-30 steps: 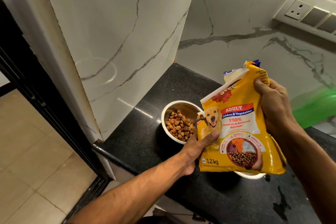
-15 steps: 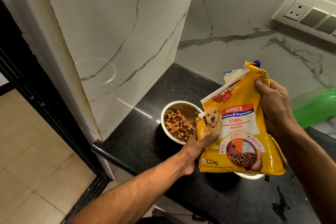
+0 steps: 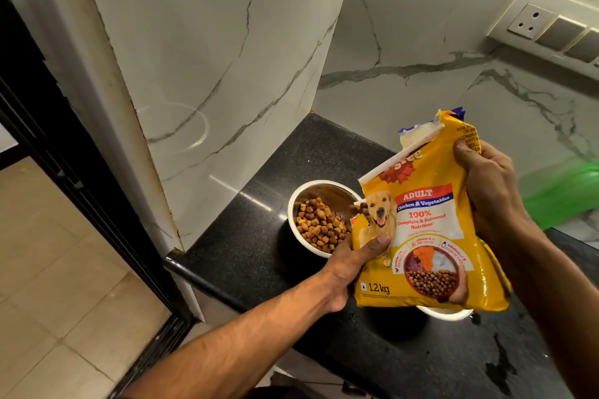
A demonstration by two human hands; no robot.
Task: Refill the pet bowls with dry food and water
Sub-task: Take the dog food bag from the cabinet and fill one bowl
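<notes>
Left hand (image 3: 351,264) gripped the lower left edge of the yellow plastic dog-food bag (image 3: 428,236), thumb pressed across the front over the printed dog, fingers hidden behind. The bag was held above the black speckled stone countertop (image 3: 259,236), tilted, its torn corner pointing down and left. Under the bag's bottom edge, just right of the left hand, a sliver of white bowl rim (image 3: 444,313) showed; its contents were hidden.

Right hand (image 3: 486,191) clasped the bag's upper right edge, thumb on the front near the top, fingers wrapped round the back.

Just beyond the left hand stood the round steel bowl with white rim (image 3: 301,194), partly filled with brown and orange dry kibble (image 3: 319,225). A few pieces sat at the bag's torn corner, over the bowl's right side.

Beyond the right hand: a blurred green object (image 3: 564,194) and, higher, a white socket-and-switch plate (image 3: 547,31) on the white marble wall (image 3: 405,26).
</notes>
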